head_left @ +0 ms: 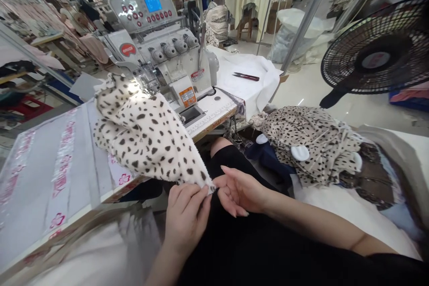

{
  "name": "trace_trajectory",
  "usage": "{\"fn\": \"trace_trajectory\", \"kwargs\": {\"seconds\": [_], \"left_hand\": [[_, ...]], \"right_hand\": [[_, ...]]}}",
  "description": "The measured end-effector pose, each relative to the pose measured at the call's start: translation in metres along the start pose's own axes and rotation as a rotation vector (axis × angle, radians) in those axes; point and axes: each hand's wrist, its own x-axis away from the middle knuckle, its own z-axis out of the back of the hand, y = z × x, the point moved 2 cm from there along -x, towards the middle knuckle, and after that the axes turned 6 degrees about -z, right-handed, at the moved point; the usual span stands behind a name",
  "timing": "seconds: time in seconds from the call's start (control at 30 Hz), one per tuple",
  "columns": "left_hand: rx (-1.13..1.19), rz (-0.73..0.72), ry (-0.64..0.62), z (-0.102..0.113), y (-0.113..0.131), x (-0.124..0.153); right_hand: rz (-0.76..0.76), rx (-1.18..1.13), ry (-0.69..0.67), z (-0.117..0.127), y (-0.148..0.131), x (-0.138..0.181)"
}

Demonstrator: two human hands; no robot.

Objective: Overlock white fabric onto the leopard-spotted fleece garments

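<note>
A cream fleece piece with dark brown spots [144, 136] lies draped over the table edge, its narrow tip pointing toward me. My left hand [186, 219] is pinching that tip between thumb and fingers. My right hand [237, 192] hangs just beside the tip, fingers apart, holding nothing and over my black-clothed lap. Behind the fleece stands an overlock sewing machine [161, 49], and the fleece hides part of its front.
To my right, a heap of spotted fabric [308, 143] with white ear-shaped pieces lies on a white surface. Thread snips [246, 77] rest on white cloth [244, 76] beyond the machine. A black fan [368, 58] stands at the right; a printed sheet [56, 165] covers the left tabletop.
</note>
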Motion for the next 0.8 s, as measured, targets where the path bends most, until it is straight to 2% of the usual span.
{"fn": "trace_trajectory", "kwargs": {"seconds": [0.1, 0.17, 0.23, 0.3, 0.37, 0.47, 0.5, 0.53, 0.63, 0.67, 0.7, 0.73, 0.8], "left_hand": [[0.016, -0.008, 0.018, 0.002, -0.001, 0.000], [0.021, -0.022, 0.028, 0.006, -0.001, -0.001], [0.026, -0.026, 0.037, 0.009, -0.001, -0.003], [0.041, -0.040, 0.053, 0.012, 0.001, -0.004], [0.062, -0.054, 0.075, 0.013, 0.003, -0.006], [0.107, -0.050, 0.064, 0.016, -0.003, -0.008], [0.105, 0.009, 0.072, 0.019, -0.010, -0.009], [0.094, 0.127, 0.124, 0.024, -0.021, -0.010], [0.220, 0.785, 0.504, 0.044, -0.064, -0.002], [0.317, 0.966, 0.602, 0.048, -0.076, 0.003], [0.434, 1.099, 0.642, 0.049, -0.084, 0.007], [0.559, 1.186, 0.622, 0.046, -0.088, 0.011], [0.817, 1.338, 0.459, 0.031, -0.083, 0.017]], "right_hand": [[-0.027, 0.093, -0.032, -0.002, -0.001, 0.002], [0.049, 0.345, 0.072, -0.004, -0.007, 0.004], [0.290, 0.771, 0.274, -0.007, -0.021, 0.009], [0.600, 1.220, 0.374, -0.015, -0.036, 0.014], [0.785, 1.550, 0.252, -0.023, -0.046, 0.013], [0.800, 1.781, 0.050, -0.024, -0.052, 0.004], [0.798, 1.806, 0.030, -0.023, -0.053, 0.001], [0.814, 1.810, 0.029, -0.023, -0.053, -0.001], [0.918, 1.757, 0.044, -0.023, -0.055, -0.002], [0.951, 1.726, 0.047, -0.024, -0.056, -0.001], [0.980, 1.691, 0.052, -0.026, -0.058, 0.001], [1.005, 1.654, 0.057, -0.028, -0.060, 0.003], [1.073, 1.582, 0.064, -0.035, -0.067, 0.007]]}}
